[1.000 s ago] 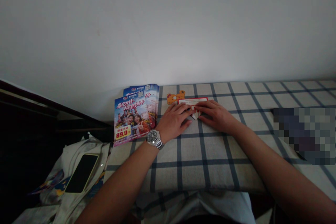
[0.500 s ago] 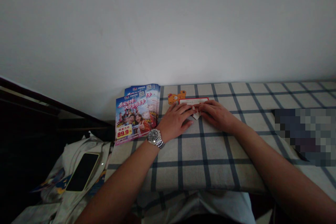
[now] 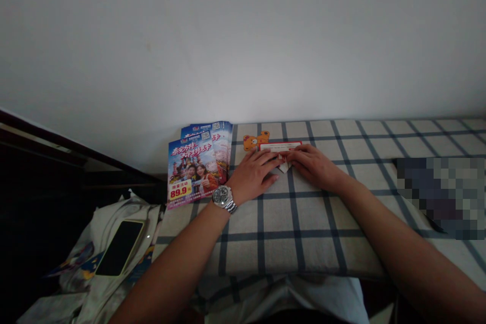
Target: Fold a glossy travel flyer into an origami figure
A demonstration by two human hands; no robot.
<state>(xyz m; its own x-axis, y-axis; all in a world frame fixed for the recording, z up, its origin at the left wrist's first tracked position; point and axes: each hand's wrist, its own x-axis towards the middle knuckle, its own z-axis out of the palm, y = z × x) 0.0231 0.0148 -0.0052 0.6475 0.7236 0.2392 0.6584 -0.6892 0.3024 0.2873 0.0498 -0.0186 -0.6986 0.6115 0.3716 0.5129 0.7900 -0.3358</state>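
A small piece of folded paper [image 3: 284,167], pale with some reddish print, lies on the checked tablecloth [image 3: 281,228] between my two hands. My left hand [image 3: 252,176], with a metal watch at the wrist, rests palm down with fingers stretched out and their tips on the paper. From the other side, my right hand [image 3: 317,167] has its fingers bent and pressed together at the paper's right edge. The fingers hide much of the paper. Just beyond the fingertips is a white card with a red border [image 3: 281,146], partly covered by my hands.
An orange bear cutout [image 3: 255,140] lies behind my left hand. To the left is a stack of blue and pink flyers [image 3: 193,169]. A phone [image 3: 119,248] rests on pale cloth below the table's left edge. A dark, blurred-out object [image 3: 436,195] sits at the right.
Both hands stay at the folded paper in nearly the same pose. The right fingers have shifted very slightly; nothing else has visibly moved.
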